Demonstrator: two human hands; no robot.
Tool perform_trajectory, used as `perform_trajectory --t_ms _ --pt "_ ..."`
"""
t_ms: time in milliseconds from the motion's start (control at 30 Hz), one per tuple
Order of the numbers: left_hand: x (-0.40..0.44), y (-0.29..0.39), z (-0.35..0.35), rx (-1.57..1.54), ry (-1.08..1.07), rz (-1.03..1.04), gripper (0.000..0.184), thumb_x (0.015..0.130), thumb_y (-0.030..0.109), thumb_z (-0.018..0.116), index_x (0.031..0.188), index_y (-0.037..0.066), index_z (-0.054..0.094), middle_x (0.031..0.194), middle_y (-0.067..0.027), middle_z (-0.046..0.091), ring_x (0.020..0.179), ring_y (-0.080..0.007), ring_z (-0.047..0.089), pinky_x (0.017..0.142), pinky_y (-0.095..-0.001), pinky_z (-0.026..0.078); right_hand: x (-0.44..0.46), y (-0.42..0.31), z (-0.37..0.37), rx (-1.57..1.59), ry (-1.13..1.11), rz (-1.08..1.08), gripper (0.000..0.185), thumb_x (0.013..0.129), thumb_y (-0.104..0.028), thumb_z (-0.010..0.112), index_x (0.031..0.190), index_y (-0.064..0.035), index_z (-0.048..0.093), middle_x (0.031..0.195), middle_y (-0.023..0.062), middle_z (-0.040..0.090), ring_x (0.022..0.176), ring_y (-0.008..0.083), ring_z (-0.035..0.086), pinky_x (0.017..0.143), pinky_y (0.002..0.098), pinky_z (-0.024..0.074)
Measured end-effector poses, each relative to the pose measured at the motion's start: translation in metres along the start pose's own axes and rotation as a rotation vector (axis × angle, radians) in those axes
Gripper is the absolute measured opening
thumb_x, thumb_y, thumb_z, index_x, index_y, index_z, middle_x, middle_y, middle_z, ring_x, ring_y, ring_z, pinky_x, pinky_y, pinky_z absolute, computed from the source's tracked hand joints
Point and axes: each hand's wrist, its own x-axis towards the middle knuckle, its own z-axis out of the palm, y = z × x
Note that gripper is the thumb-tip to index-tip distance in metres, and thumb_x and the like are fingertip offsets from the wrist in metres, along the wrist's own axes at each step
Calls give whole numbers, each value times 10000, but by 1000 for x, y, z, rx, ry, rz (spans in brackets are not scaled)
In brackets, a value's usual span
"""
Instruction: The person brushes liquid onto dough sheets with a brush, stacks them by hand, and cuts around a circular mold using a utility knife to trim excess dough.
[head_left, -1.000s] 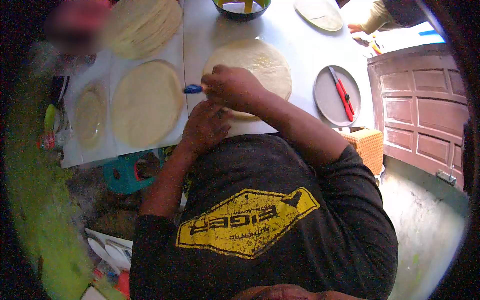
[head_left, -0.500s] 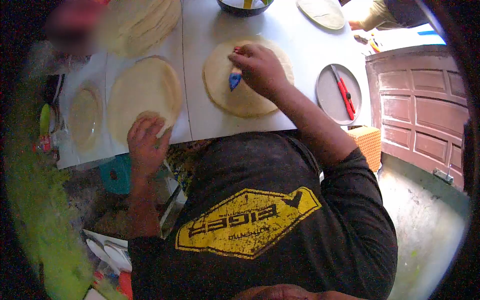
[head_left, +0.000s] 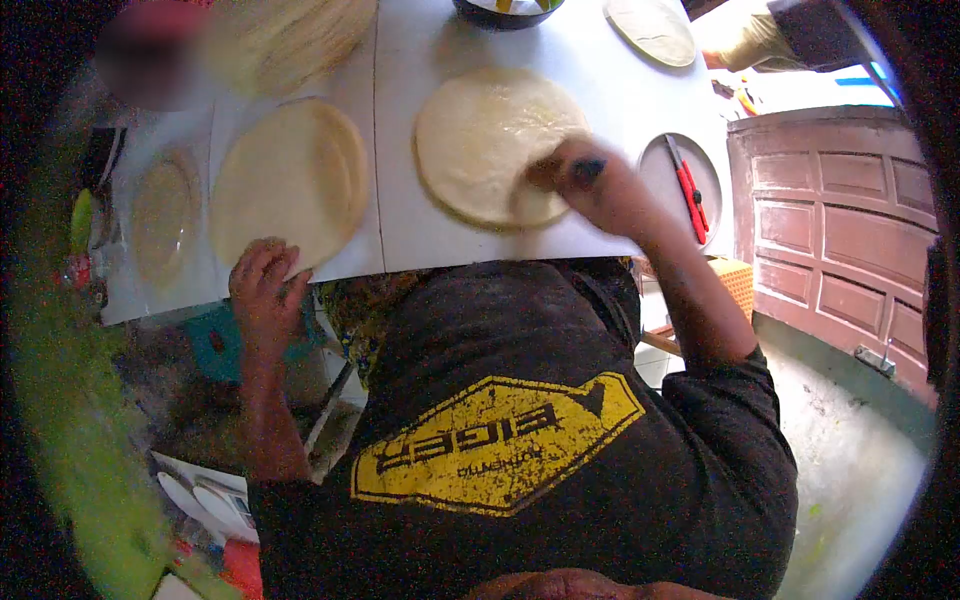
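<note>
My right hand (head_left: 603,193) is blurred by motion, closed over the lower right edge of a pale round dough sheet stack (head_left: 480,150). From the fist shows the dark blue head (head_left: 588,171) of a small brush; its handle is hidden. The stack's top looks wet and shiny. On the left, my left hand (head_left: 268,285) has its fingers bent over the near edge of another stack of round dough sheets (head_left: 290,185), pinching that edge; how many layers it grips I cannot tell.
A dark bowl (head_left: 505,16) stands at the back of the white table (head_left: 405,225). Right of me, a grey plate (head_left: 660,190) holds a red-handled knife (head_left: 690,188). More rounds lie at back left (head_left: 290,45) and back right (head_left: 652,32). Another person's arm (head_left: 745,50) shows beyond.
My right hand has moved from the middle of the dough round to its lower right edge, and the brush head now points upward. My left hand has shifted slightly left and toward me.
</note>
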Motion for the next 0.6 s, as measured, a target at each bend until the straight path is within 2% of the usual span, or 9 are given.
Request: perform_trajectory --t_ms 100,167,233,300,367,433,500,533,600 --pt "5 1 -2 22 0 18 353 696 148 797 1029 85 698 1113 -74 646 1091 -300 593 951 -450 455 56 31 -6 -304 274 277 156 899 -225 613 928 -78 659 858 128 656 756 285 659 701 394 518" --pt "5 -8 0 18 -81 28 335 704 156 792 1019 84 703 1117 -66 647 1101 -293 589 952 -450 451 70 32 35 -441 267 78 144 863 -195 635 954 -88 665 849 120 639 784 320 649 711 420 522" --pt "6 -7 -3 19 -63 52 325 711 164 787 1015 82 703 1108 -67 649 1096 -291 590 944 -451 453 55 -20 55 -306 12 -193 159 843 -182 644 976 -98 672 869 117 628 821 342 639 730 436 526" --pt "6 -7 -2 13 -41 77 316 718 171 781 1011 81 704 1098 -68 652 1092 -289 590 935 -452 455 46 -25 48 -249 -82 -221 176 821 -147 668 990 -96 678 913 118 633 846 340 639 741 426 530" --pt "5 -8 -2 10 -43 104 299 734 161 767 1014 79 703 1085 -67 659 1092 -293 590 935 -452 455 36 3 29 -4 180 -193 201 793 -93 678 994 -88 682 914 119 635 853 333 640 751 406 532" --pt "7 -4 -6 23 -58 91 289 743 155 758 1016 78 701 1080 -69 660 1096 -293 588 941 -450 451 28 -1 19 -290 266 110 256 757 -32 685 1005 -92 687 926 124 639 891 320 644 770 385 524" --pt "11 -4 -9 39 -68 84 279 752 149 749 1018 78 700 1076 -70 662 1099 -293 587 947 -448 448 6 -9 30 -221 71 -63 256 749 -20 684 994 -95 687 926 120 637 882 319 647 768 394 523" --pt "12 -3 -10 34 -91 81 272 760 145 743 1019 76 698 1084 -72 660 1111 -294 581 956 -447 443 1 -14 27 -81 -100 -115 208 848 -208 633 1026 -129 705 991 126 670 925 323 659 841 424 525" --pt "10 -6 -8 26 -111 80 265 767 142 736 1021 75 696 1092 -74 658 1123 -296 575 966 -446 437 10 9 15 -10 -84 -33 194 844 -184 630 1007 -106 702 965 123 678 912 302 663 826 400 524"
